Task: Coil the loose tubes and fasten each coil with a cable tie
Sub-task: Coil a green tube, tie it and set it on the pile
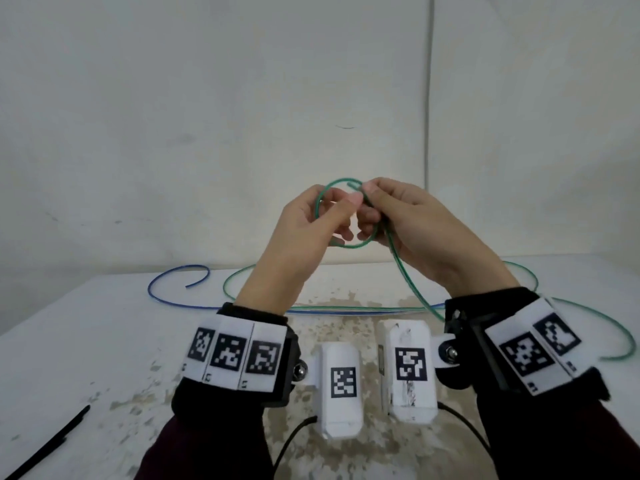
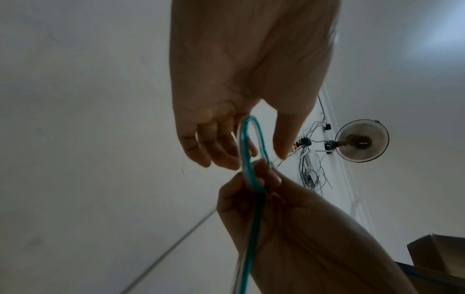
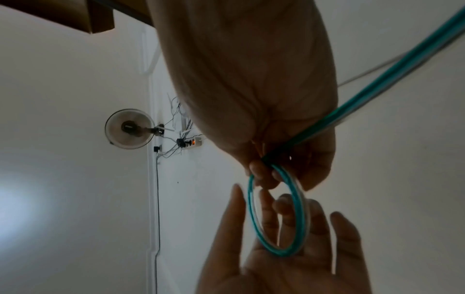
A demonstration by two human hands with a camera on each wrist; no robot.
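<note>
Two tubes trail across the white table in front of you; the green tube sweeps in wide curves along the far edge and rises off the surface to your hands, while the blue tube lies flat at the far left, its end curled into a hook; your right hand is held up above the table and pinches the green tube where its first small loop crosses over; your left hand meets it there, thumb pressing the loop against the fingers, which pass through the ring; the tube's free end pokes out just above your right thumb; a black cable tie lies on the table at your near left, well apart from both hands.
</note>
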